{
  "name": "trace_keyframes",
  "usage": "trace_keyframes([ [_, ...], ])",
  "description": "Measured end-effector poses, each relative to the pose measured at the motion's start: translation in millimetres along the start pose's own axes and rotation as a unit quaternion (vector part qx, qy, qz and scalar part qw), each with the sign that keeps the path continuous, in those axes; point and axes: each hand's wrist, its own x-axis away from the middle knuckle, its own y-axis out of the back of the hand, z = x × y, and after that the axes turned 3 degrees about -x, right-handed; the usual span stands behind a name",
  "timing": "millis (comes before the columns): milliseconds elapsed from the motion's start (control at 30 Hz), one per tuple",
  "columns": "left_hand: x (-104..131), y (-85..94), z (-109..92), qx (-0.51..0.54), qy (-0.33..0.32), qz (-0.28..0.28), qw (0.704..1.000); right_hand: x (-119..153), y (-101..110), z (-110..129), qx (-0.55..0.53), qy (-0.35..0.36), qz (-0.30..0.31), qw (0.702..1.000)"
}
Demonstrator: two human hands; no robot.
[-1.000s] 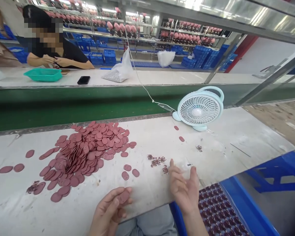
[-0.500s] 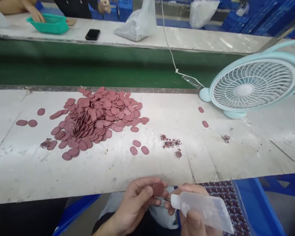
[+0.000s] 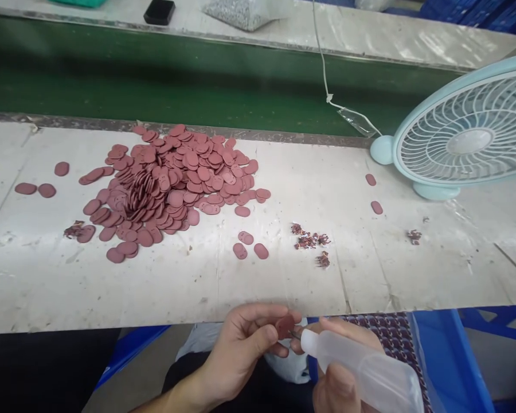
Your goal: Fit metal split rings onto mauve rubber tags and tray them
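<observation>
at the far left of the desk [image 3: 34, 287] i see two loose pink discs [image 3: 36, 189] lying apart from the rest, with one more a little further in. next to them comes the big pile of pink discs [image 3: 172, 183], heaped and overlapping, spreading from the desk's back edge toward the middle. a small clump of dark scraps [image 3: 73, 229] sits at the pile's lower left corner. right of the pile, three single discs [image 3: 249, 245] lie close together, and just beyond them a scatter of scraps [image 3: 312, 244].

below the desk's front edge, over my lap, my left hand [image 3: 236, 350] has a narrow grip: thumb and fingertips pinch one pink disc [image 3: 285, 326], held up on edge. touching that disc from the right is the fine tip of a clear squeeze bottle [image 3: 361, 367], which my right hand [image 3: 344, 378] holds closed around its body, nozzle aimed left at the disc. under the right hand a blue crate [image 3: 451, 367] holds rows of dark pieces.

further right on the desk, two stray discs [image 3: 374, 194] lie near a pale blue fan [image 3: 464, 137], which stands at the back right edge, its cord [image 3: 322, 63] running up across the green belt [image 3: 155, 74] behind the desk.
</observation>
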Motion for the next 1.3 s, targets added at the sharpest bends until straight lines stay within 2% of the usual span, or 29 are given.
trace_keyframes([
  [67, -0.2, 1.0, 0.0, -0.003, -0.001, 0.002, 1.0, 0.2, -17.4, -4.9, 0.065, 0.148, -0.088, 0.983],
  [100, -0.3, 1.5, 0.1, -0.004, -0.002, 0.007, 1.0, -0.2, -24.1, -7.2, 0.078, 0.196, -0.121, 0.97],
  [167, -0.8, 2.4, 0.3, -0.001, -0.007, 0.023, 1.0, -1.4, -31.5, -10.7, 0.06, 0.216, -0.139, 0.965],
  [300, -1.1, 2.4, 0.4, -0.003, -0.015, 0.039, 0.999, -2.3, -30.6, -10.5, 0.024, 0.202, -0.092, 0.975],
  [500, -0.6, 0.1, -0.8, -0.001, -0.017, 0.038, 0.999, -1.7, -32.2, -5.8, 0.062, 0.225, -0.127, 0.964],
  [667, -0.2, 0.5, -1.0, -0.004, -0.022, 0.047, 0.999, -2.9, -27.1, -2.9, 0.006, 0.197, -0.048, 0.979],
  [933, -0.9, 1.1, 0.6, -0.01, -0.016, 0.043, 0.999, -3.5, -31.4, -2.9, 0.02, 0.227, -0.049, 0.972],
  [1033, -0.4, 1.0, 1.0, -0.009, -0.013, 0.041, 0.999, -2.0, -29.0, 5.2, -0.014, 0.197, -0.058, 0.978],
  [1133, 0.6, 0.6, -0.2, -0.009, -0.016, 0.051, 0.999, -17.1, -9.7, 17.7, -0.171, 0.096, -0.003, 0.98],
  [1167, 1.0, 0.6, -0.9, -0.008, -0.018, 0.054, 0.998, -28.0, 1.1, 20.0, -0.252, 0.051, 0.023, 0.966],
  [1200, 1.4, 0.9, -1.5, -0.007, -0.02, 0.055, 0.998, -41.7, 13.5, 20.3, -0.343, 0.007, 0.047, 0.938],
  [1233, 1.9, 1.4, -2.1, -0.008, -0.023, 0.055, 0.998, -57.8, 26.9, 18.5, -0.441, -0.046, 0.068, 0.894],
  [1267, 2.4, 2.1, -2.7, -0.009, -0.024, 0.053, 0.998, -75.1, 40.5, 14.9, -0.533, -0.101, 0.093, 0.835],
  [1300, 2.8, 3.1, -3.2, -0.01, -0.024, 0.048, 0.998, -92.5, 53.6, 10.1, -0.622, -0.16, 0.122, 0.757],
])
